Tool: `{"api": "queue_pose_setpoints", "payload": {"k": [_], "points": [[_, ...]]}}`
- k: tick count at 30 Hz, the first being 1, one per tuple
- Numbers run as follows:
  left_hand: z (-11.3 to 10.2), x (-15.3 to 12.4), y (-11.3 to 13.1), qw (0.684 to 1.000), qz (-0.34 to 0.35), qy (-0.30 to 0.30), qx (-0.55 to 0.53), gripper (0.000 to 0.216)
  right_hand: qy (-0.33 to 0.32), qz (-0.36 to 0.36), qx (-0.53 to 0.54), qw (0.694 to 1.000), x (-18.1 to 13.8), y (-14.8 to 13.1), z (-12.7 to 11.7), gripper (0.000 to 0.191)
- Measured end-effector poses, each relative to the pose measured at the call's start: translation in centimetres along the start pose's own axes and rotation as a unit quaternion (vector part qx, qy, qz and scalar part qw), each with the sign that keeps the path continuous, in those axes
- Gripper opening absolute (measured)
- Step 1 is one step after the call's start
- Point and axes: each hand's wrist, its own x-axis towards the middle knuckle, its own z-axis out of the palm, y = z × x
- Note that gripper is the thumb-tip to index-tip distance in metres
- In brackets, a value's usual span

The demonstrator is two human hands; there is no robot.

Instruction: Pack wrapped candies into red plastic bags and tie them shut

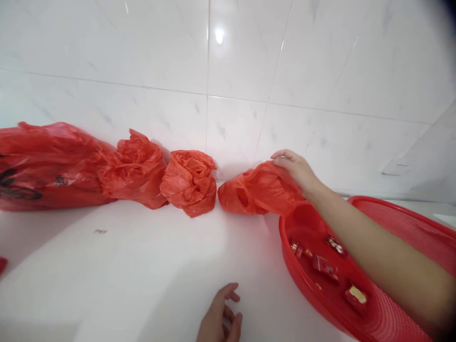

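Note:
At the right end of a row of bags, my right hand [294, 170] grips the upper edge of a thin red plastic bag [254, 190]. Its fingertips show at the bag's top, while the rest of the grip is partly hidden. This bag lies slumped on the white surface, with loose film spread towards a red basket [285, 242]. Low in the view, my left hand [221, 316] hovers over the white surface with loosely curled fingers apart, holding nothing.
Further left stand a crumpled red bag [190, 183], another bunched one [142, 166] and a large printed one [53, 166]. Several small wrapped packets [326, 267] lie in the basket, beneath my right forearm. Behind is a tiled wall [235, 61]; a second red mesh basket [409, 223] sits right.

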Motion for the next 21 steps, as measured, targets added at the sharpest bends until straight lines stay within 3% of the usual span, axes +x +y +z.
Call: {"api": "queue_pose_setpoints", "payload": {"k": [2,5,8,12,15,18,20,21], "points": [[-0.5,-0.4,1.2,1.0,0.027,-0.006,-0.001,0.04,0.025,-0.018,-0.049,0.998,-0.6,-0.3,0.2,0.017],[-1.2,-0.9,2.6,0.998,0.052,-0.016,0.011,0.04,0.131,-0.043,-0.032,0.99,-1.2,-1.1,0.0,0.019],[-1.4,-1.2,3.1,0.997,0.071,-0.011,0.018,0.041,0.151,-0.06,-0.066,0.984,-1.8,-2.9,-0.7,0.019],[-1.2,-1.1,2.9,0.996,0.09,0.001,0.004,0.043,0.204,-0.146,-0.077,0.965,-3.5,-6.6,-1.8,0.018],[-1.4,-1.0,3.2,0.994,0.096,0.001,-0.043,0.05,0.115,-0.153,-0.067,0.979,-6.8,-8.4,-1.3,0.014],[-2.4,-1.2,4.3,0.983,0.034,-0.017,-0.179,0.065,-0.02,-0.165,-0.102,0.981,-12.4,-8.1,0.8,0.015],[-3.4,-1.8,5.2,0.953,-0.014,-0.045,-0.298,0.078,-0.157,-0.18,-0.179,0.954,-16.7,-6.9,2.5,0.016],[-3.8,-2.2,5.6,0.939,-0.031,-0.061,-0.337,0.083,-0.247,-0.179,-0.23,0.924,-18.6,-6.1,3.2,0.018]]}}
